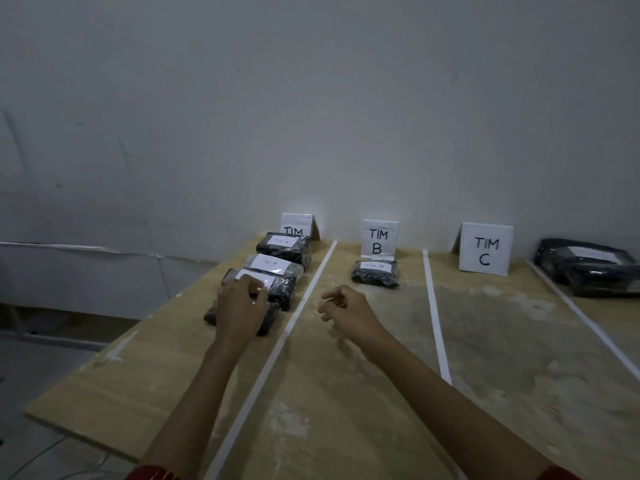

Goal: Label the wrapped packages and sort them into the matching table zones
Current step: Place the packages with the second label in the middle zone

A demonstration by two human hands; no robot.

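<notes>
Several black wrapped packages with white labels lie in a row in the left zone, behind the TIM A sign (297, 225). My left hand (240, 306) rests on the nearest package (273, 318), fingers curled over its top near the label of the package (280, 289) just behind it. My right hand (346, 311) hovers above the middle zone, fingers loosely curled and apart, holding nothing that I can see. One labelled package (375, 273) lies in front of the TIM B sign (379, 239). The TIM C sign (486, 249) stands with no package in front of it.
White tape strips (294, 320) (436, 317) (585, 317) split the wooden table (381, 393) into lanes. A pile of black wrapped packages (588, 270) sits at the far right. A grey wall stands right behind the signs. The table's left edge drops to the floor.
</notes>
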